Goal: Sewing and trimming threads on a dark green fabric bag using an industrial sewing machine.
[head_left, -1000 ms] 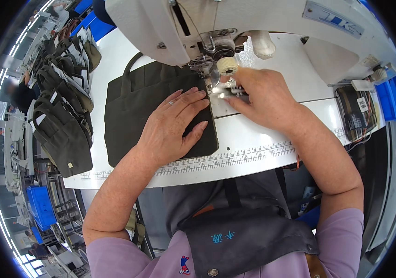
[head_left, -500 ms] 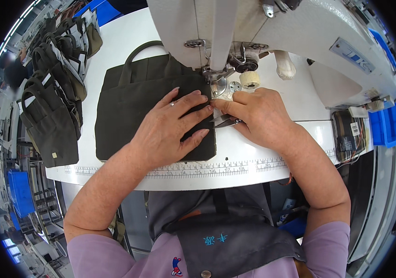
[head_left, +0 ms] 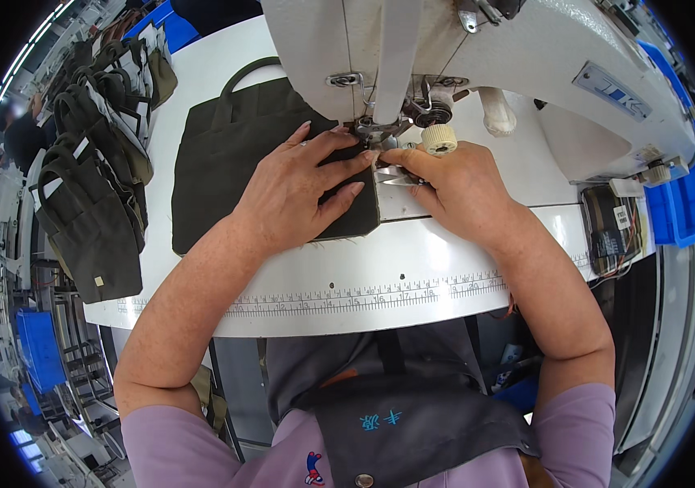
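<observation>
My left hand (head_left: 299, 187) lies spread on a dark olive fabric bag (head_left: 213, 179) with handles, its fingertips close to the presser foot (head_left: 368, 130) of a white sewing machine (head_left: 575, 49). My right hand (head_left: 461, 187) grips small metal scissors (head_left: 396, 178) at the bag's right edge, just below the needle area. Its index finger and thumb reach toward the edge beside my left fingertips; whether the blades touch the fabric is hard to tell.
Several similar olive bags (head_left: 91, 228) are piled along the white table (head_left: 347, 276) at the left. A dark electronic box (head_left: 608, 228) and blue bins (head_left: 668, 220) sit at the right. A person in dark clothing (head_left: 22, 134) is in the left background.
The bag and my left hand have moved up toward the machine. My right hand with the scissors has come to the bag's edge, lowering, then rising slightly in the picture.
</observation>
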A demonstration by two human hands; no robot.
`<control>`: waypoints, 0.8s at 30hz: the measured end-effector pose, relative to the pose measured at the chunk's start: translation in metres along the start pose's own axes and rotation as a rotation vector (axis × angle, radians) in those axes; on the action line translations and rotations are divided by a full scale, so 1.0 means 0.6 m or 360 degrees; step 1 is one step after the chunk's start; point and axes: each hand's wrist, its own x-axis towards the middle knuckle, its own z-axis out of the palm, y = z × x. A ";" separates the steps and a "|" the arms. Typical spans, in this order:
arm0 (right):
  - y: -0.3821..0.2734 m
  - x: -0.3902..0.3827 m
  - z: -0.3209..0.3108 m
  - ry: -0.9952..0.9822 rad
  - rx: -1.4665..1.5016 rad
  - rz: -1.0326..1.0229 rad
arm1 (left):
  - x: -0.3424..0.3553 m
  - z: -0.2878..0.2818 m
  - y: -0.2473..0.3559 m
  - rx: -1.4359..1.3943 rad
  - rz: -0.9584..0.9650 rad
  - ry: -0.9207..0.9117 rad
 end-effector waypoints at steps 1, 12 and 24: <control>0.002 0.000 0.001 0.0039 0.0014 -0.0013 | 0.000 0.000 0.000 0.0017 0.0007 0.0003; 0.002 -0.013 -0.005 0.0031 0.0333 -0.0392 | -0.033 -0.035 0.053 -0.0183 0.0030 -0.0087; -0.002 -0.016 -0.003 -0.0030 0.0405 -0.0500 | -0.036 -0.008 0.063 -0.0583 -0.0324 0.0268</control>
